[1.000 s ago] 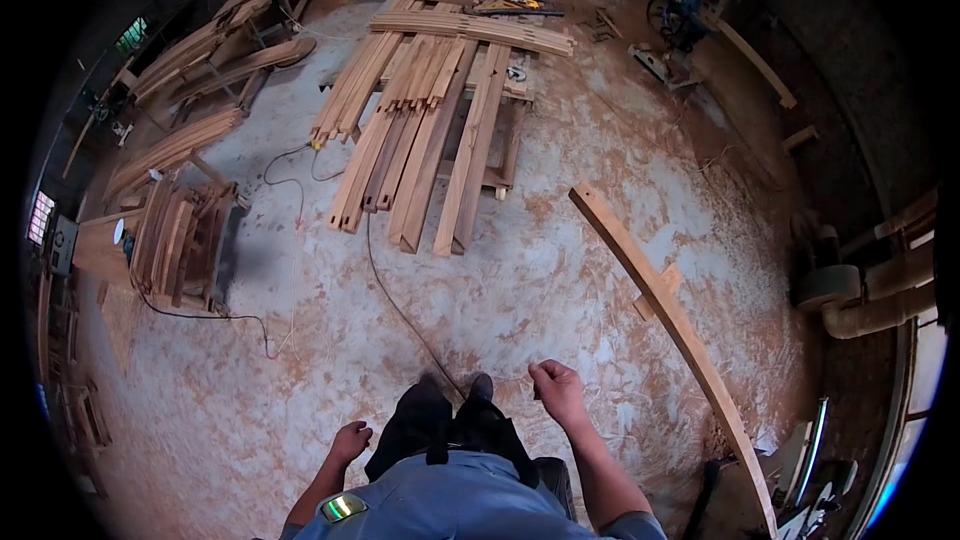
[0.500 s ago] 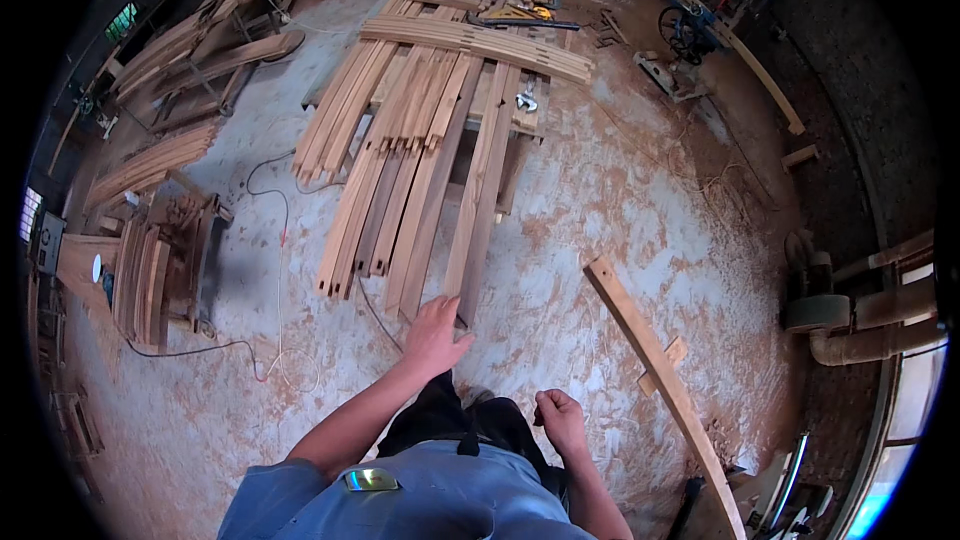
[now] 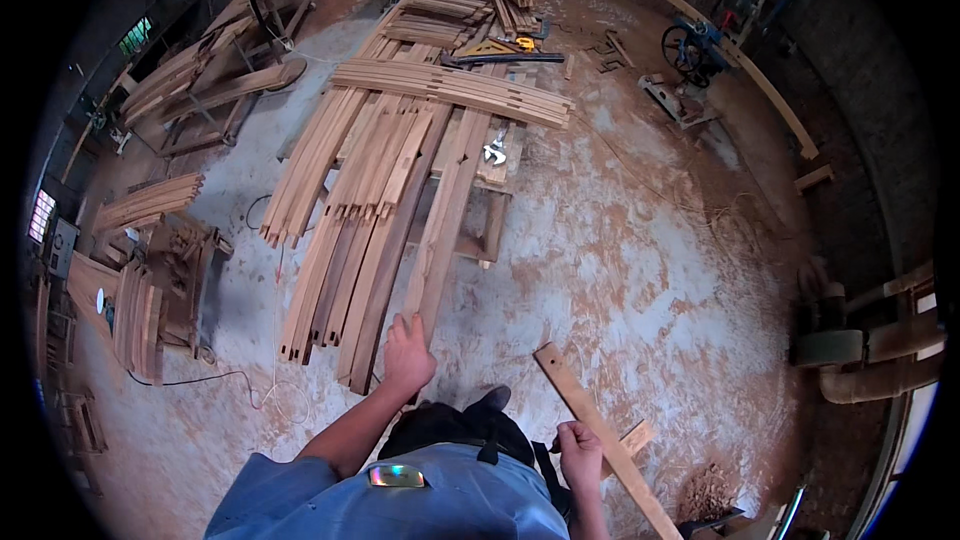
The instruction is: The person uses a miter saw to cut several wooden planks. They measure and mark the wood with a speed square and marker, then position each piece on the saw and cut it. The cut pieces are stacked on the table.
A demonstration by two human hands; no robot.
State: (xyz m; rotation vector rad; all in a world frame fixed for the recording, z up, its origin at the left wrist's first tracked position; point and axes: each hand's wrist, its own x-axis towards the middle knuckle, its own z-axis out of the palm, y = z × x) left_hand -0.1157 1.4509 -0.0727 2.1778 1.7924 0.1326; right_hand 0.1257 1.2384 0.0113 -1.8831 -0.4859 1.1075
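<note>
My left hand [image 3: 408, 355] is closed over the near end of a long wooden board [image 3: 443, 225]. Its fingers lie across the top of the board, and the very end is hidden beneath the hand. Small dark notches mark this board's edge farther up. Just to its left lie several more long boards [image 3: 345, 285] with slotted ends, side by side on the stack. My right hand [image 3: 578, 452] is held low by my side with its fingers curled, near a dark strap. Whatever is in it, if anything, cannot be made out.
Curved slats [image 3: 450, 90] lie across the stack. An adjustable wrench [image 3: 494, 152] and a yellow-handled saw [image 3: 505, 55] rest by it. A wooden beam [image 3: 590, 415] slants up at my right. Cables [image 3: 235, 345] trail over the floor at left. Pipes [image 3: 870, 380] stand far right.
The view has shifted, with the stack now lower and farther left. The board under my left hand shows more of its broad face. My right hand is still curled, closer to the slanting beam.
</note>
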